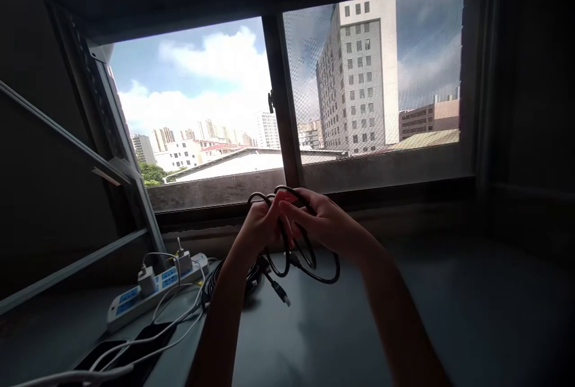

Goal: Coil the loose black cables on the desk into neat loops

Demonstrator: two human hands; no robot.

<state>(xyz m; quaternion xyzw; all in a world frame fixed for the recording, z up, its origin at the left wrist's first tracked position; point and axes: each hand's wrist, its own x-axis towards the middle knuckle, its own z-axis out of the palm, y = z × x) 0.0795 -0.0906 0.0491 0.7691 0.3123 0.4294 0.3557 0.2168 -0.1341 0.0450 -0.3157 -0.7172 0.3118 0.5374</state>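
Black cable [287, 255] hangs in loops at the grip

Both hands meet near mid-view, above the counter [323, 339], with a window [279, 87] at twelve o'clock. The cable lies right within the grip, its loops slanting from eleven o'clock over the fingers to five o'clock beneath the right hand [324, 218]. Neither side is nearer: the left hand [264, 224], coming from seven o'clock, and the right, from four, both touch it. Fingertips are drawn together, each grip apparently closed around the cable, though overlapping fingers hide the exact pinch. A plug [279, 291] shows at six o'clock; whose cord it ends cannot be told. Past the left forearm [221, 315], toward eight o'clock, sit a dark coil [212, 282] and a white power strip [163, 283].
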